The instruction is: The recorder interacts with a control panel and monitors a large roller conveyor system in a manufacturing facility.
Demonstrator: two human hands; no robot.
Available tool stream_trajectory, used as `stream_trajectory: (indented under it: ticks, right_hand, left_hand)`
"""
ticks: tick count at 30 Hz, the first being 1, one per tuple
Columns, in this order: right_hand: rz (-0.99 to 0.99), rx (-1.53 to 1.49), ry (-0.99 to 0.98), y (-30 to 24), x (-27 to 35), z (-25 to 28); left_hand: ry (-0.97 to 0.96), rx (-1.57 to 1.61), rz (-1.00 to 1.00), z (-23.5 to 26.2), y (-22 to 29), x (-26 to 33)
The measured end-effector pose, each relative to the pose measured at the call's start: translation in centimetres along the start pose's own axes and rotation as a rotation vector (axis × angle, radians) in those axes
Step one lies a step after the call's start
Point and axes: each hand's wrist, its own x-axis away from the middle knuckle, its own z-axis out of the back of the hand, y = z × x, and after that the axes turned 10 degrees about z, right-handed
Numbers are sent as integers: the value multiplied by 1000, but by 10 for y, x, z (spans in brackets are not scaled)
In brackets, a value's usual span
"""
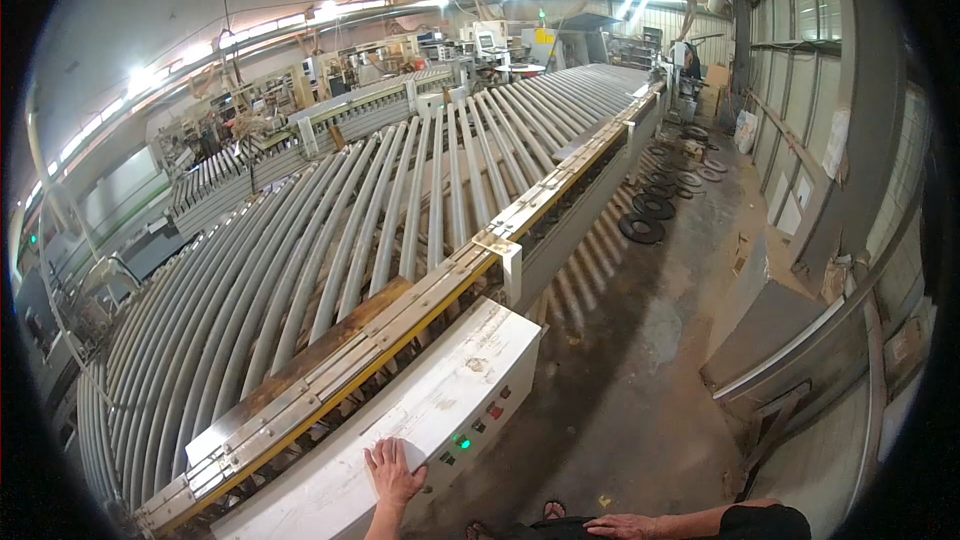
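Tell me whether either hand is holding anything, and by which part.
Nothing is held. The left hand lies flat on the white control box; the right hand rests open against the person's own body.

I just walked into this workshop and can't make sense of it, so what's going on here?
A person stands beside a long roller conveyor in a factory hall. Their left hand rests flat on top of a white control box mounted along the conveyor's edge, just above a lit green button and some red ones. Their right hand lies low by their own body, holding nothing. The rollers nearest them carry no load, and dark rings lie on the dusty floor further along.
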Motion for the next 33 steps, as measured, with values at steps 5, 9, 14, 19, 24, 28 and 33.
stream_trajectory:
  ticks: [5,9,14,19,24,28,33]
  right_hand:
    - [11,50,-25,0,2,0]
    - [-10,91,-48,-10,5,3]
    - [69,57,-21,18,-7,1]
    - [74,51,5,18,-9,-1]
    - [99,78,-15,29,-14,-1]
    - [-9,66,-27,-11,2,3]
    - [37,128,-55,8,-6,1]
  left_hand:
    - [4,-10,-3,4,0,2]
    - [-15,-16,5,4,-1,1]
    - [-43,-35,14,4,1,-2]
    - [-53,-20,11,2,-1,0]
    - [-57,-13,16,1,-2,0]
    - [-50,-19,21,1,-2,0]
    - [-49,-20,25,3,0,-1]
